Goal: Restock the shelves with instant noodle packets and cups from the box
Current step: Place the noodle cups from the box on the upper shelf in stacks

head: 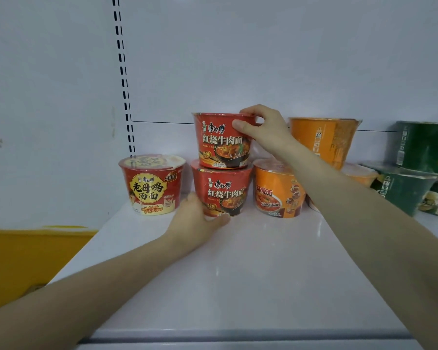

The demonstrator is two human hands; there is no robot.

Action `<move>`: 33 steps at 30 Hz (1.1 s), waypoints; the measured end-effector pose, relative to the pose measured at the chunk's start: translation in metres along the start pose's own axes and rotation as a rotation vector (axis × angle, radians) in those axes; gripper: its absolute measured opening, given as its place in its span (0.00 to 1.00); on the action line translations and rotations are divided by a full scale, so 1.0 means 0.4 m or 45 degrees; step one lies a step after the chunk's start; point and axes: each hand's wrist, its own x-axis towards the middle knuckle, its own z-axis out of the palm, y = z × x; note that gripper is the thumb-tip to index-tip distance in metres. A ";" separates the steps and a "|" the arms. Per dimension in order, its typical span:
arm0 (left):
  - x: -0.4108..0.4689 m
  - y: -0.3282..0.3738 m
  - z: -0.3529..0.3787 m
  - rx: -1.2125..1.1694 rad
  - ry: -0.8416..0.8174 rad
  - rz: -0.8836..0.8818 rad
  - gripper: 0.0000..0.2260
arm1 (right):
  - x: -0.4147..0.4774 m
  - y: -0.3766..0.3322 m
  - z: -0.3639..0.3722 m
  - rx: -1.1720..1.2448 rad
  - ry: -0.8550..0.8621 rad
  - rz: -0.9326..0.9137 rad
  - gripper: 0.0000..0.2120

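Two red beef noodle cups are stacked on the white shelf [238, 274]. My right hand [263, 130] grips the rim of the upper red cup [220, 142], thumb on its front and fingers over the top. My left hand [195, 218] curls round the base of the lower red cup [225, 190] from the left front. A red and yellow chicken noodle cup [151, 184] stands alone to the left.
Right of the red stack is an orange stack, with the upper orange cup [321, 140] upside down on a lower orange cup [276, 190]. Green cups [410, 190] are stacked at the far right. The slotted upright [124, 79] and white back wall stand behind.
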 end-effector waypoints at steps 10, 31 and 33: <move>0.114 -0.010 0.080 -0.208 0.111 -0.250 0.43 | -0.001 -0.004 -0.021 0.028 0.040 -0.006 0.19; 0.115 -0.018 0.073 -0.211 0.140 -0.221 0.38 | 0.000 -0.016 0.039 -0.128 0.044 -0.064 0.19; 0.116 -0.019 0.072 -0.221 0.131 -0.220 0.38 | -0.001 -0.015 0.035 -0.145 0.015 -0.070 0.18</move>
